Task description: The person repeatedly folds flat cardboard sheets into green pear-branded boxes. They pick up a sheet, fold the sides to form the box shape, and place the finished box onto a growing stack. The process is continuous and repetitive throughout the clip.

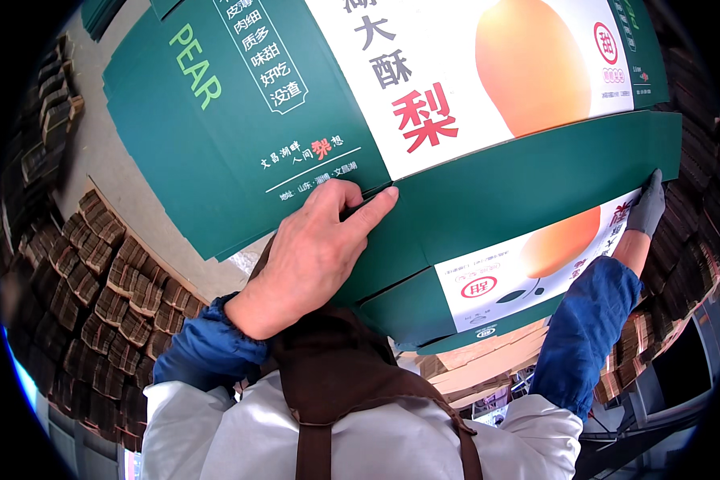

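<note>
A large green cardboard carton with a white printed panel and a picture of a yellow-orange pear spans the view in front of me. Its side flap spreads out to the left, also green. My left hand is bare and grips the carton at the corner crease, one digit stretched along the edge and the other fingers bent, partly hidden. At the far right end, my right hand, in a grey glove, holds the carton's edge; some of its fingers are out of sight. The near panel folds down toward my body.
Stacks of flattened brown cardboard stand on the floor at the left. More dark stacks line the right side. Pale boards or cardboard lie beneath the carton, close to my brown apron. Grey floor shows at the left.
</note>
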A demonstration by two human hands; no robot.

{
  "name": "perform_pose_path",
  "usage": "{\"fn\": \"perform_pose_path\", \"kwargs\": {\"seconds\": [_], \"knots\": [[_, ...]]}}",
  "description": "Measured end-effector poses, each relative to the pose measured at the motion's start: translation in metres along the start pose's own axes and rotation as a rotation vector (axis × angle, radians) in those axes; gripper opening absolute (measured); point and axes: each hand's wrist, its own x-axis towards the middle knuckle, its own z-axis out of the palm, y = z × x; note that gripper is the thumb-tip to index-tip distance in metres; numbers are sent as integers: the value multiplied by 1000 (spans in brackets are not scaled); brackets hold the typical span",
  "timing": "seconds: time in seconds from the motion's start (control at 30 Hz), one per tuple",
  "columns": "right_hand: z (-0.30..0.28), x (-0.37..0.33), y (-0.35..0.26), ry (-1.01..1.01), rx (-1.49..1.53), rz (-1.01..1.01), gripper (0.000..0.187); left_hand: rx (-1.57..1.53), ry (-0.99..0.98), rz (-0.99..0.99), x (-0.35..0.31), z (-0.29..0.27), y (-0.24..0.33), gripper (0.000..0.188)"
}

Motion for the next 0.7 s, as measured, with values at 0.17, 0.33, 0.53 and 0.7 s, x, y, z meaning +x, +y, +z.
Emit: {"fn": "perform_pose_path", "kwargs": {"seconds": [0.17,0.33,0.53,0.7], "knots": [[5,1,0,5,-11,-12,51,-16,-1,5,3,-3,-2,58],[10,1,-5,-5,54,13,50,36,-15,12,1,-4,-4,61],[11,-5,4,53,-42,-160,46,50,-79,12,3,-11,-9,60],[29,-19,-15,186,39,-161,41,86,-90,-15,7,-4,1,60]]}}
